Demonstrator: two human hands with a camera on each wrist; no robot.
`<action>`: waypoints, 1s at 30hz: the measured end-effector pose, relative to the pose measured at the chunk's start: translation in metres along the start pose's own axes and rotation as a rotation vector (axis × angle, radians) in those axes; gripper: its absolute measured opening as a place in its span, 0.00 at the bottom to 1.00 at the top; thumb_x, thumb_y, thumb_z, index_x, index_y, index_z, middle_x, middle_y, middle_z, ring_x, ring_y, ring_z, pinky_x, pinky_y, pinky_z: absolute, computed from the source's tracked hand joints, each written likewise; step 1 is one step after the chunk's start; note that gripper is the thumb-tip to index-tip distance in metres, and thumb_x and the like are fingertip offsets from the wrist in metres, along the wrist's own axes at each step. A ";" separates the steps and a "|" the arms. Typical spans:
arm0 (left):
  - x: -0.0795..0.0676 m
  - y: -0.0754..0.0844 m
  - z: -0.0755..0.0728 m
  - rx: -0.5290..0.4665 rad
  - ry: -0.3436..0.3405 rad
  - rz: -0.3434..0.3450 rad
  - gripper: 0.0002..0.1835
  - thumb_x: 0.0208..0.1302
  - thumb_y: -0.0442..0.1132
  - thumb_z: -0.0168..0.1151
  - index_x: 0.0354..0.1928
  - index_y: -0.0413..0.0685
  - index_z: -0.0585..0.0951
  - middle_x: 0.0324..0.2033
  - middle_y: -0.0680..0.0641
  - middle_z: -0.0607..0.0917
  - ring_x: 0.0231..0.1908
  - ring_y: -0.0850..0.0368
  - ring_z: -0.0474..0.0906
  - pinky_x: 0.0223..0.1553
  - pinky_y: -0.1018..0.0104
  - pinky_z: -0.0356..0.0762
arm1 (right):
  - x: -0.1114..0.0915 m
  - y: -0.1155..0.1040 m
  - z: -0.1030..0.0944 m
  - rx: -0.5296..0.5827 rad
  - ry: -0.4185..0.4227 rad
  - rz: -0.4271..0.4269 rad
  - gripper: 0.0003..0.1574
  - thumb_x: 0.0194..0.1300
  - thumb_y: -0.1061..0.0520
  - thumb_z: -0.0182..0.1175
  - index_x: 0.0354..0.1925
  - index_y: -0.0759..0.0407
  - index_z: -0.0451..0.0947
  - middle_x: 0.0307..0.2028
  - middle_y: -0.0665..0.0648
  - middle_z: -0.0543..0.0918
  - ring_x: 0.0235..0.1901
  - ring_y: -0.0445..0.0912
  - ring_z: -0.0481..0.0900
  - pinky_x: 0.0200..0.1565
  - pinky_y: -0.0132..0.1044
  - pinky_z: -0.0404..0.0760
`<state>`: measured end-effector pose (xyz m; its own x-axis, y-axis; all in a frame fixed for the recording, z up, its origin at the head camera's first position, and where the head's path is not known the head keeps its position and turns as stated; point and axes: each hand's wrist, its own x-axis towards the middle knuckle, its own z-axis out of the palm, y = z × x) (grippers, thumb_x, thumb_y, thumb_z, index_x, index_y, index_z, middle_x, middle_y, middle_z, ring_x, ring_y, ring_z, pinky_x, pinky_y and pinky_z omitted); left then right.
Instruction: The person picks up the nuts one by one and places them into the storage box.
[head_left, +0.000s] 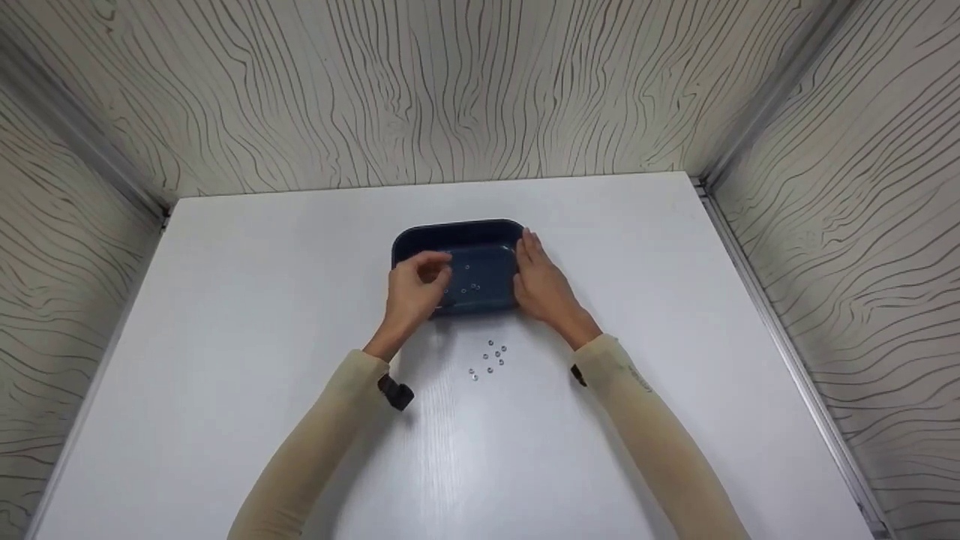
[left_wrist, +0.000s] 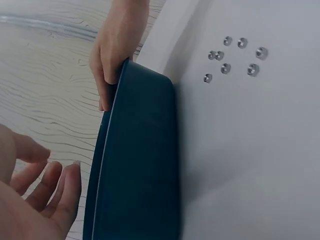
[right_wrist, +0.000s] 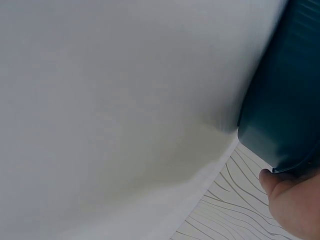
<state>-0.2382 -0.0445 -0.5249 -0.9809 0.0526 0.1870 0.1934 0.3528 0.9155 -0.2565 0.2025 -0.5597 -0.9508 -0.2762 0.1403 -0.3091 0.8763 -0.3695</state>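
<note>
Left hand (left_wrist: 35, 205) hovers over tray (left_wrist: 142, 160), thumb and forefinger apart; right hand (head_left: 546, 289) grips it, presumably for steadiness near loose nuts (left_wrist: 253, 70).

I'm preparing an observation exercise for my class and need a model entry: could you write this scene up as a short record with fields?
Surface: white table
Container: dark blue tray, open side up, on the table
Metal nuts on table: eight, loosely scattered on the person's side of the tray
Small rings in tray: at least four; exact count unclear
Left hand: over the tray's left part, fingers bent, no nut visible between them
Right hand: touching the tray's right rim
Backdrop: pale panels with dark wavy lines
</note>
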 end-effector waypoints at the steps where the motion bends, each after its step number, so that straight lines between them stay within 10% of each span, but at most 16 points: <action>1: -0.002 0.000 0.001 0.022 -0.012 0.032 0.10 0.68 0.33 0.66 0.49 0.44 0.89 0.43 0.44 0.91 0.42 0.53 0.87 0.48 0.61 0.86 | 0.000 0.000 0.000 0.002 -0.002 0.004 0.39 0.78 0.61 0.49 0.77 0.79 0.53 0.82 0.75 0.50 0.83 0.65 0.50 0.82 0.57 0.58; 7: -0.014 0.002 0.004 0.144 -0.056 0.259 0.08 0.67 0.32 0.67 0.44 0.41 0.90 0.37 0.45 0.87 0.36 0.52 0.84 0.39 0.53 0.84 | 0.001 -0.001 -0.001 0.038 -0.022 0.028 0.38 0.78 0.61 0.48 0.78 0.78 0.52 0.82 0.74 0.49 0.84 0.64 0.48 0.83 0.55 0.56; 17: -0.043 0.001 0.006 0.378 -0.184 0.526 0.07 0.71 0.35 0.67 0.44 0.43 0.90 0.44 0.48 0.84 0.42 0.58 0.86 0.44 0.70 0.88 | 0.001 -0.001 -0.001 0.028 -0.029 0.046 0.39 0.78 0.60 0.49 0.78 0.77 0.52 0.83 0.72 0.48 0.84 0.62 0.48 0.83 0.54 0.56; 30: -0.070 -0.019 0.010 0.500 -0.303 0.572 0.07 0.68 0.35 0.68 0.46 0.46 0.90 0.44 0.50 0.90 0.45 0.57 0.89 0.49 0.64 0.89 | 0.001 0.000 0.000 0.021 -0.013 0.030 0.39 0.78 0.60 0.48 0.78 0.78 0.53 0.82 0.73 0.49 0.84 0.63 0.49 0.82 0.56 0.58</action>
<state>-0.1737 -0.0461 -0.5592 -0.7092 0.5754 0.4074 0.7049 0.5663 0.4271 -0.2576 0.2021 -0.5595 -0.9598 -0.2550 0.1173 -0.2806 0.8757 -0.3930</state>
